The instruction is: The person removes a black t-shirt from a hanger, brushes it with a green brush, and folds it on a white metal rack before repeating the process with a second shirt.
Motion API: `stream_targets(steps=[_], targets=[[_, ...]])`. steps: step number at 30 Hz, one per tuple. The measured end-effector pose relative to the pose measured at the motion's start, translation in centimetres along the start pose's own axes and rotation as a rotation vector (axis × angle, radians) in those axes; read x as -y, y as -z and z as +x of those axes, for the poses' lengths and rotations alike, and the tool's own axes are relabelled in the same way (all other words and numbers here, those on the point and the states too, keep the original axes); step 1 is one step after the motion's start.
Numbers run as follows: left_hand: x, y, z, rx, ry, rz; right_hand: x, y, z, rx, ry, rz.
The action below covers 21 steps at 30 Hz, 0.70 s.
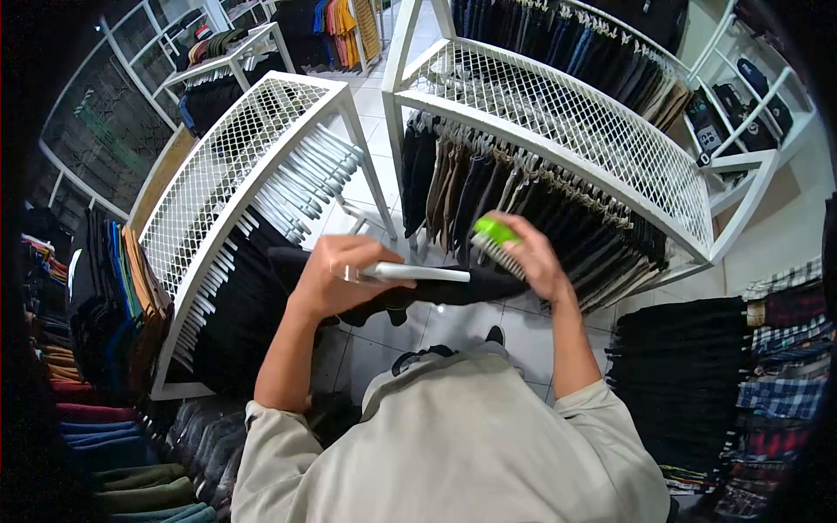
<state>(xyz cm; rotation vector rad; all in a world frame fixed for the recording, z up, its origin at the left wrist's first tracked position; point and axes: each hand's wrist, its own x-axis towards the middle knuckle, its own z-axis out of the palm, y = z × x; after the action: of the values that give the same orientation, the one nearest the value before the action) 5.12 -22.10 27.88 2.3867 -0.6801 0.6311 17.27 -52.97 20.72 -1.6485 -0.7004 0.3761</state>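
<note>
My left hand point(336, 275) is closed around the top of a white hanger point(427, 273), out in front of my chest. From the hanger hangs a black garment point(488, 288), stretching out to both sides below it. In my right hand point(540, 261) is a brush point(497, 232) with a bright green back and pale bristles. The bristles face down toward the garment's right part, close over it. My right hand is slightly blurred.
A white mesh-topped rack point(253, 122) with white hangers and black clothes stands to the left. Another mesh rack point(567, 96), full of hanging trousers, stands ahead right. Checked shirts point(785, 392) hang at lower right, folded coloured clothes point(131, 444) at lower left. White floor tiles point(375, 336) lie below.
</note>
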Motion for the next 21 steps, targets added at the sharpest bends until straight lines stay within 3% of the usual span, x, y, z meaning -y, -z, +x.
stream_targets(steps=[1,2,3,5,6,7,9,10,11,13,15,17,19,20,21], targets=[[0.1,0.3,1.1,-0.002,0.000,0.011,1.4,-1.2,0.0,0.143,-0.082,0.114],[0.7,0.6,1.6,0.023,0.084,0.034,2.7,-1.8,0.3,0.314,-0.001,0.056],[1.2,0.7,2.2,0.031,0.187,-0.027,3.2,-2.0,-0.3,0.386,-0.090,0.033],[4.1,-0.6,2.6,-0.056,0.111,-0.196,0.9,-3.4,-1.1,0.245,-0.179,0.131],[3.6,-0.2,3.4,-0.059,0.054,0.018,-0.2,-4.2,-0.4,0.293,-0.121,0.330],[4.1,-1.8,3.7,-0.251,0.000,0.055,-1.1,-5.1,-0.5,0.206,-0.095,0.362],[3.6,-4.4,3.0,-0.421,0.319,0.053,-1.7,-6.2,-0.6,0.073,-0.092,0.395],[3.8,-5.9,2.6,-0.504,0.437,-0.065,-1.8,-7.2,-0.8,-0.011,-0.049,0.287],[3.5,-6.9,1.9,-0.401,0.689,-0.416,-1.9,-8.3,-0.8,-0.095,-0.003,0.178],[3.1,-8.7,1.6,-0.449,0.818,-0.702,-1.8,-10.9,-1.0,-0.174,0.014,0.089],[2.6,-8.9,1.6,-0.464,0.803,-0.462,-0.3,-12.7,-0.9,-0.144,0.003,0.069],[4.6,-8.6,0.5,-0.501,0.768,-0.512,0.6,-12.9,-0.7,-0.117,0.006,0.006],[3.6,-6.7,0.4,-0.500,0.885,-0.549,1.3,-12.3,0.5,-0.147,0.059,-0.020],[2.7,-5.4,0.4,-0.458,0.905,-0.545,0.1,-11.6,1.2,-0.136,0.093,0.115],[2.3,-4.4,0.2,-0.418,0.923,-0.542,-0.5,-11.2,2.3,-0.215,0.279,-0.054]])
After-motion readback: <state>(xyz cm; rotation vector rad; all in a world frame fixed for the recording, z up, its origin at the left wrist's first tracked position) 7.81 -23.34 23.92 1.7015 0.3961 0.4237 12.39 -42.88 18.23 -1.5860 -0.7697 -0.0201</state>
